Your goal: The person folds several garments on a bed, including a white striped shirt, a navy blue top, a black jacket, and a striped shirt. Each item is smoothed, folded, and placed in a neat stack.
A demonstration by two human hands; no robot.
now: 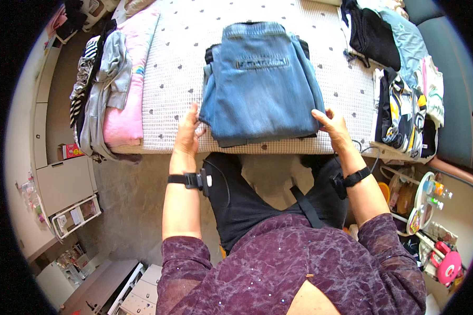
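Note:
In front of me, near the bed's front edge, lies a folded pair of blue denim jeans (260, 94), waistband away from me. Dark fabric peeks out from beneath it at the sides. My left hand (188, 132) is at its near left corner, thumb raised and fingers apart; whether the fingertips touch the denim is hard to tell. At the right edge, my right hand (334, 126) has its thumb on the denim and its other fingers curled at the side, partly hidden. A strap with a small device circles each wrist.
The bed (177, 78) has a checked cover. On its left lie a folded pink blanket (142, 51) and grey clothing (112, 75). Folded clothes (404, 114) and a black garment (374, 37) lie on the right. A white rack with bottles (421, 201) stands beside the bed.

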